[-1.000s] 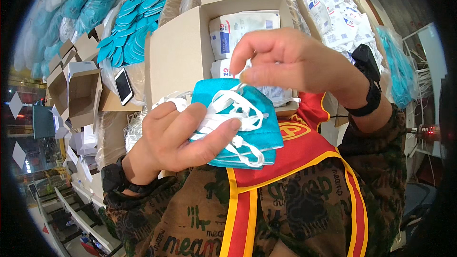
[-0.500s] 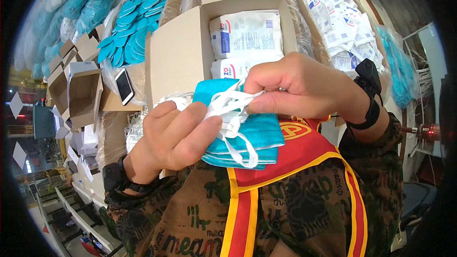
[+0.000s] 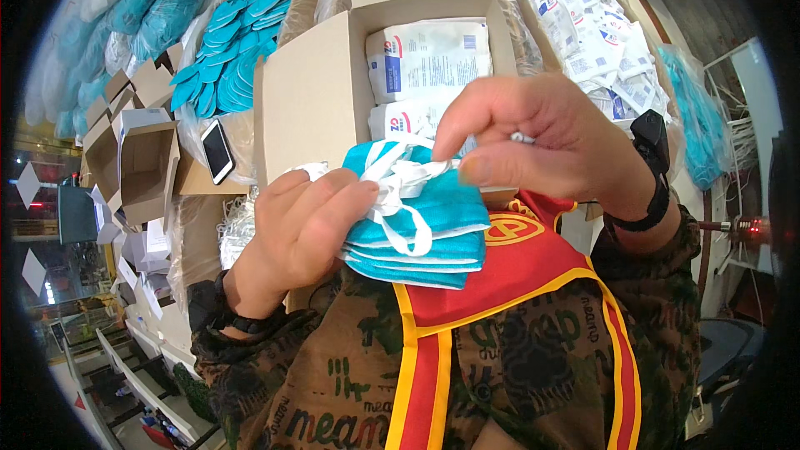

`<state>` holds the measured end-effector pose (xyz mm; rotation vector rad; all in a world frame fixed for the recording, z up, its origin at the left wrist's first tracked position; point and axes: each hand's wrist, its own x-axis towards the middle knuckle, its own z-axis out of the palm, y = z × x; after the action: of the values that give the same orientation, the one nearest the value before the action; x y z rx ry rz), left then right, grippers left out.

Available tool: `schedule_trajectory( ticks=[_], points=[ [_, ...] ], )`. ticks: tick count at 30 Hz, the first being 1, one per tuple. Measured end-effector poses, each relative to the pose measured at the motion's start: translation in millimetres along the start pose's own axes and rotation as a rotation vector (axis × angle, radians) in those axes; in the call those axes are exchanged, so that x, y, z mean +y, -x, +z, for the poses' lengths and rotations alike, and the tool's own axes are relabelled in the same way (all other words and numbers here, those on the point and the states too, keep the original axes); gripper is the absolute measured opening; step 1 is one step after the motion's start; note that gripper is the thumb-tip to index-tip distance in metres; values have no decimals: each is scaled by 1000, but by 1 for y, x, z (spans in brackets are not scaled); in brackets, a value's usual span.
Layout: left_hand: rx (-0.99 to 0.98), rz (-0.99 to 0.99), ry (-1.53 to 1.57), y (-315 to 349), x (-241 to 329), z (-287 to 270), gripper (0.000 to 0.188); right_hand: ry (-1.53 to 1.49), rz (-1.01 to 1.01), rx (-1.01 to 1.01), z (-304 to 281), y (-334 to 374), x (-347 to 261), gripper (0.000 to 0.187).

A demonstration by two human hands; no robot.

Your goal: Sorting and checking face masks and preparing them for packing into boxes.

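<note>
A stack of folded teal face masks [image 3: 433, 229] with white ear straps [image 3: 398, 182] sits in front of my chest. My left hand [image 3: 304, 229] grips the stack from the left, fingers laid over its top. My right hand [image 3: 546, 146] hovers just above and to the right, its thumb and fingertips pinching the white straps on top of the stack. Behind both hands stands an open cardboard box [image 3: 321, 92] holding white sealed packets [image 3: 429, 58].
Loose teal masks [image 3: 229, 54] are piled at the back left, with a phone [image 3: 217, 152] lying beside them. Small open cardboard boxes [image 3: 137, 162] stand at the left. More white packets [image 3: 596, 42] heap up at the back right, next to a bag of teal masks [image 3: 692, 117].
My right hand dropped from above the stack onto the white straps and now pinches them lower and closer to the masks. My left hand keeps its hold on the stack.
</note>
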<state>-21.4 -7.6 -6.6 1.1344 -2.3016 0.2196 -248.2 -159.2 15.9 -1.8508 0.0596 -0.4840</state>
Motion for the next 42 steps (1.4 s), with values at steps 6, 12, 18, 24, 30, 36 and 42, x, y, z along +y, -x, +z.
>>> schedule_trajectory(
  ticks=[6,12,18,24,30,36,42],
  points=[
    [390,-520,612,11,-3,6,46,-150,64,102,0,-1,7,12],
    [831,-958,1145,20,-16,33,54,-404,373,381,6,4,34,27],
    [888,-648,1869,61,-13,77,50,-553,410,245,28,-5,68,35],
    [891,-511,2108,15,-8,62,43,-507,254,-4,49,-14,74,55],
    [1044,-436,1900,-24,-31,46,41,-937,397,-24,54,-1,73,49],
    [915,-415,1854,-18,-40,44,30,-598,390,-88,59,-3,55,31],
    [900,-368,1823,1,-50,39,37,-739,540,-122,46,8,54,26]
  ],
)
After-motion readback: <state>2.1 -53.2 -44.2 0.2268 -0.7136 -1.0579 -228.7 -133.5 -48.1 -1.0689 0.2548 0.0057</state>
